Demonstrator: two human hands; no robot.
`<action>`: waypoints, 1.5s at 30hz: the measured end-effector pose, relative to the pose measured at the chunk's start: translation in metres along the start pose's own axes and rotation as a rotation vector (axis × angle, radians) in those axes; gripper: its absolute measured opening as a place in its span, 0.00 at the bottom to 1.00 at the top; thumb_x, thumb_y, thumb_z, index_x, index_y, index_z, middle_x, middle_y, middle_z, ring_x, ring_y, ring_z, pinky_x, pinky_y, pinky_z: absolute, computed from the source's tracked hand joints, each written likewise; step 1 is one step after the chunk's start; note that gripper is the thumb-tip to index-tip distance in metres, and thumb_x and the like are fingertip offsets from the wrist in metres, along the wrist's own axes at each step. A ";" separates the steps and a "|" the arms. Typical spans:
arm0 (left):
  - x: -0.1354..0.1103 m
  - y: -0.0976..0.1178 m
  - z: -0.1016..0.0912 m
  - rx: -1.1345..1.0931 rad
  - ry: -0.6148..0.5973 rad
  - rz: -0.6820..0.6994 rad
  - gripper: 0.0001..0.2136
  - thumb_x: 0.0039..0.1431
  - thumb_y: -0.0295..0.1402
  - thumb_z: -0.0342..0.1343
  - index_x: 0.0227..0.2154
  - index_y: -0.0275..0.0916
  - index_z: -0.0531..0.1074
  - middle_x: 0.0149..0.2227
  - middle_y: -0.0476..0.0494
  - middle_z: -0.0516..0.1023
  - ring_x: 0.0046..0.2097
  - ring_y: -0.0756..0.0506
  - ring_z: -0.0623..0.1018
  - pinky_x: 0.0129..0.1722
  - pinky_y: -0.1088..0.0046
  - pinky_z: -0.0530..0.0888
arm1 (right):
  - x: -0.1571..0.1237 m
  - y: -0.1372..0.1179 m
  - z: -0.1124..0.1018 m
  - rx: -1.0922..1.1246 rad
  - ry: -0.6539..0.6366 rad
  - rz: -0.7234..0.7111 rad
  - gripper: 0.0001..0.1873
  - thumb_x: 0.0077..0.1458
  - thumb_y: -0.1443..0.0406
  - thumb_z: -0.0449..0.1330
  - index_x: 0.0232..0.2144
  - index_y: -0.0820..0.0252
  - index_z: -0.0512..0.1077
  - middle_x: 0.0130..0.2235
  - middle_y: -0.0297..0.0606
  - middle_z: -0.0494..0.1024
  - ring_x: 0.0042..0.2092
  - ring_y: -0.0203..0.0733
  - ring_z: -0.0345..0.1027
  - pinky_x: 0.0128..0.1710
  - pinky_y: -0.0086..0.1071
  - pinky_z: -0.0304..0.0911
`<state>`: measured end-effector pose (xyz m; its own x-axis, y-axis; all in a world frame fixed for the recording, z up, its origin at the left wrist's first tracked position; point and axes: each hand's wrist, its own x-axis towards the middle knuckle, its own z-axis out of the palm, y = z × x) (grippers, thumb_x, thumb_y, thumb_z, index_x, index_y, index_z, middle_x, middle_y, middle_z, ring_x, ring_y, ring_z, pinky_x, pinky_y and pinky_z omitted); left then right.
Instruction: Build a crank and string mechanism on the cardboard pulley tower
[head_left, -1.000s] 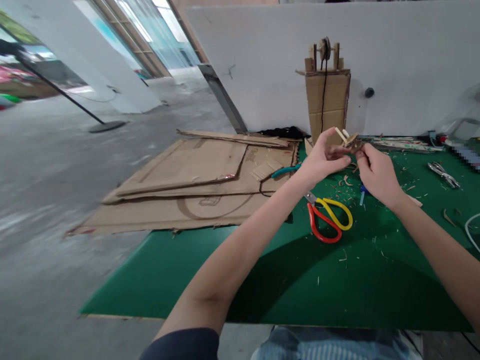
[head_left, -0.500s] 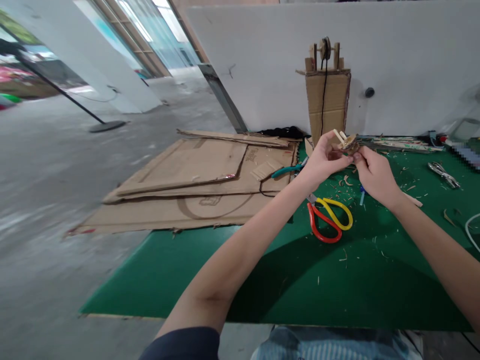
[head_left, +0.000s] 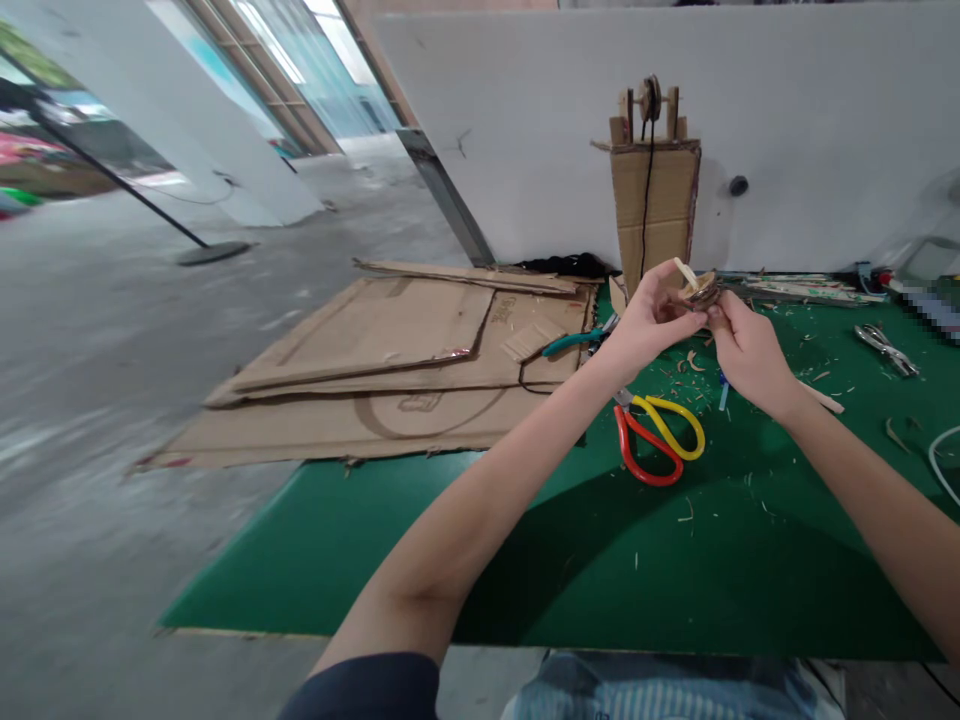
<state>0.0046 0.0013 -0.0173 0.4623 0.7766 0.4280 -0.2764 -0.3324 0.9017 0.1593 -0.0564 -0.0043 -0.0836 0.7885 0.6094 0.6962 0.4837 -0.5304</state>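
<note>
Both hands are raised over the back of the green table, fingers pinching a small round cardboard wheel. A thin pale wooden stick stands up from it at a slant. My left hand is closed on the wheel's left and lower edge. From the other side, thumb and fingers of my right hand press on its right edge. Scissors with red and yellow handles lie below the hands. Teal-handled pliers are left of my left wrist, partly on cardboard.
Behind the hands rises a cardboard tower with a pulley and black cord. Stacked cardboard sheets cover the table's left side. A metal tool lies at right. Scraps are strewn around. A white panel borders the back.
The wheel has turned slightly in my fingers: two stick ends showed before, one shows now. Both hands keep almost the same place.
</note>
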 end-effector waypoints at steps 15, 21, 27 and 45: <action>-0.002 -0.001 0.006 0.032 0.066 0.052 0.35 0.53 0.32 0.64 0.62 0.45 0.55 0.45 0.43 0.75 0.45 0.45 0.77 0.50 0.61 0.73 | -0.002 0.001 0.003 -0.032 0.004 0.014 0.09 0.65 0.61 0.46 0.33 0.54 0.63 0.29 0.39 0.72 0.30 0.45 0.65 0.30 0.37 0.54; -0.002 -0.001 0.012 0.108 0.203 0.159 0.29 0.53 0.34 0.65 0.57 0.45 0.62 0.40 0.45 0.76 0.42 0.46 0.78 0.43 0.67 0.76 | 0.001 -0.001 0.000 0.069 0.022 -0.041 0.15 0.66 0.58 0.45 0.33 0.56 0.66 0.31 0.39 0.75 0.33 0.43 0.68 0.33 0.36 0.58; -0.006 0.007 0.021 0.097 0.347 0.000 0.19 0.54 0.35 0.66 0.47 0.40 0.69 0.27 0.51 0.73 0.28 0.52 0.75 0.30 0.76 0.73 | 0.001 -0.009 -0.002 0.220 0.077 0.040 0.15 0.64 0.56 0.51 0.32 0.57 0.71 0.24 0.33 0.71 0.25 0.37 0.63 0.27 0.33 0.57; -0.016 0.026 0.049 -0.585 0.290 -0.218 0.04 0.57 0.32 0.63 0.32 0.39 0.76 0.19 0.56 0.64 0.20 0.55 0.67 0.20 0.79 0.65 | -0.003 -0.012 0.025 0.849 0.084 0.168 0.16 0.59 0.52 0.60 0.27 0.55 0.67 0.24 0.29 0.65 0.23 0.31 0.57 0.20 0.28 0.53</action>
<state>0.0308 -0.0459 0.0024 0.3378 0.9317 0.1335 -0.6496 0.1282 0.7494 0.1333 -0.0553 -0.0147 0.0487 0.8602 0.5077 -0.0754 0.5100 -0.8569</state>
